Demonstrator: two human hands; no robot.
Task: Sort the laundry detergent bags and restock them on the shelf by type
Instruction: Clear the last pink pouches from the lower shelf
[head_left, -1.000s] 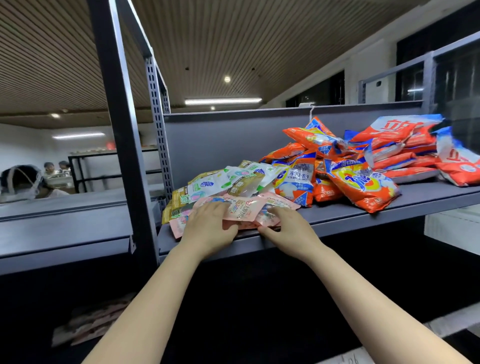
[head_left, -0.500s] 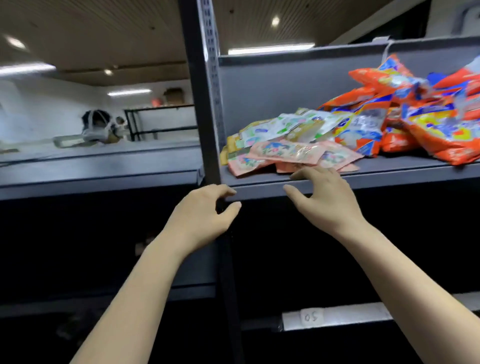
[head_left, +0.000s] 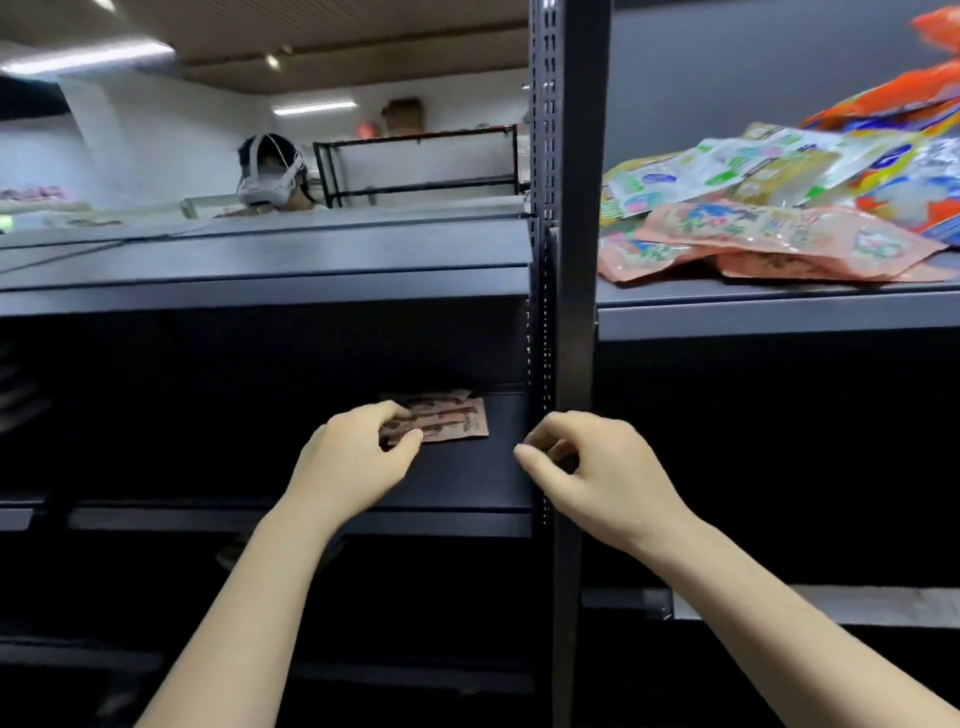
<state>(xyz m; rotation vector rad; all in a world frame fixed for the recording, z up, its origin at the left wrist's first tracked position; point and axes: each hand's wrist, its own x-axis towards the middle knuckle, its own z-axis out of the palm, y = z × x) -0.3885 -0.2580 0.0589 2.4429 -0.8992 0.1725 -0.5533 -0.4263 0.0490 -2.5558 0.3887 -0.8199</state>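
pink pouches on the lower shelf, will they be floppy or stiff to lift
Probably floppy: the pink pouches lie flat and thin under the left hand. Likely light, since they look barely filled. Their glossy film may be a little slippery on the lower shelf.

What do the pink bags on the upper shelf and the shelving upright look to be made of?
Pink bags: probably thin glossy plastic film; they crinkle and catch glare. Shelving upright: likely painted metal, matte dark grey, with punched slot rows down its face.
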